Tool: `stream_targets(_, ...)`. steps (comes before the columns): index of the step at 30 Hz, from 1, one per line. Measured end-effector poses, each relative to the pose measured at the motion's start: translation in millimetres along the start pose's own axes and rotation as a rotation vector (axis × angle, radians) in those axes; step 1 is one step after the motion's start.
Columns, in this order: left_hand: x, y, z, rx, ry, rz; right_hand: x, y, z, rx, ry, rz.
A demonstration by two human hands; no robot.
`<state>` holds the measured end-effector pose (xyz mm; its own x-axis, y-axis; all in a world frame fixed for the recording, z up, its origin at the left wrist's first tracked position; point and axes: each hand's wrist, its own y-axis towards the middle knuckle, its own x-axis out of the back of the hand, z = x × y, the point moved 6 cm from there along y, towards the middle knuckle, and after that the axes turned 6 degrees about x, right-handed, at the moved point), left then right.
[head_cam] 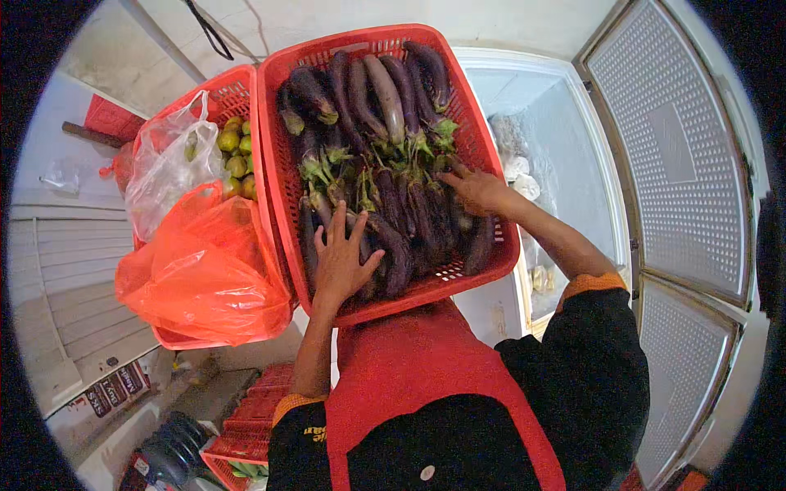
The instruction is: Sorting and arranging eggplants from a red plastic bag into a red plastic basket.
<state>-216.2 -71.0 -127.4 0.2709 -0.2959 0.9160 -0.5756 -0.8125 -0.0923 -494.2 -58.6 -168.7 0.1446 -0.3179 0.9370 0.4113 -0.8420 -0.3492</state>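
Before me a red plastic basket (505,245) with slotted walls holds many dark purple eggplants (398,251). They lie in two rows, with their green stem ends meeting in the middle. One eggplant (385,98) in the far row is paler and browner. My left hand (344,261) rests with spread fingers over the near-left eggplants. At the right side of the basket, my right hand (479,189) reaches in among the stem ends; its fingertips are partly hidden, so a grip cannot be made out.
To the left stands another red basket (263,153) with green-yellow round fruits (235,147), a clear plastic bag (175,166) and an orange-red plastic bag (209,276). An open chest freezer (577,153) with raised lids (669,135) is on the right. Red crates (258,405) sit low at left.
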Motion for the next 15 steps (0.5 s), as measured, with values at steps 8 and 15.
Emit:
stream_targets(8, -1.8, -2.9, 3.2, 0.013, 0.005, -0.007, -6.2, -34.5, 5.1, 0.303, -0.15, 0.208)
stream_targets(15, -4.8, -2.6, 4.4, 0.022, -0.005, -0.004, 43.8, -45.9, 46.4, 0.316, -0.215, 0.296)
